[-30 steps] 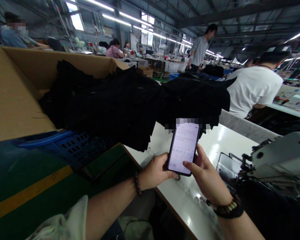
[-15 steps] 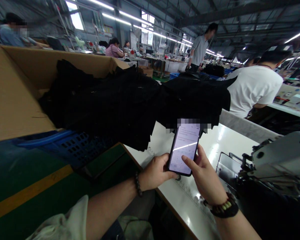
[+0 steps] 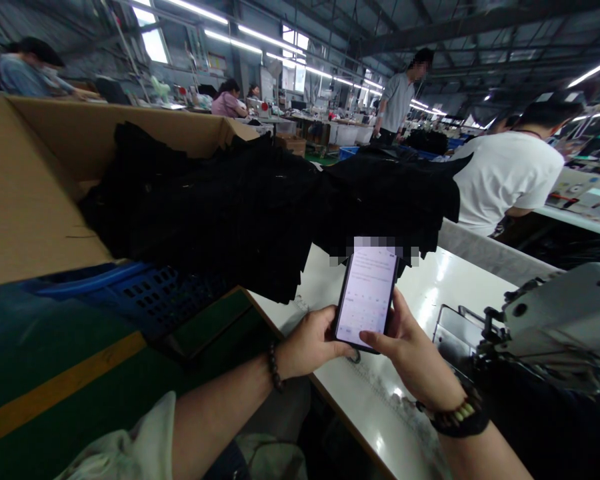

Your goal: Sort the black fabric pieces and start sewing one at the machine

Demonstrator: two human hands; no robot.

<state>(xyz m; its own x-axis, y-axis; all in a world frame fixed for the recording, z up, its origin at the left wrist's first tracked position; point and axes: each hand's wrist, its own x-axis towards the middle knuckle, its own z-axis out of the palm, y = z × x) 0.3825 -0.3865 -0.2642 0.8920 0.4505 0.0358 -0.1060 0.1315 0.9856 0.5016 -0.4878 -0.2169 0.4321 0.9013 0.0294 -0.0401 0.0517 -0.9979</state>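
A smartphone with a lit screen is held upright over the white sewing table. My left hand grips its lower left side, thumb along the bottom edge. Around the right side wraps my right hand, its thumb resting on the low part of the screen; its other fingers are mostly hidden behind the phone. Text lines and what looks like a keyboard show on the screen, too small to read. Behind the phone lies a heap of black fabric pieces.
An open cardboard box stands at the left, with a blue plastic basket below the fabric. To the right is a sewing machine. A person in a white shirt sits beyond the table; other people work farther back.
My right thumb has moved down, from mid-screen to near the screen's bottom. The phone has tilted slightly, and the bright reflected streak across its screen is gone.
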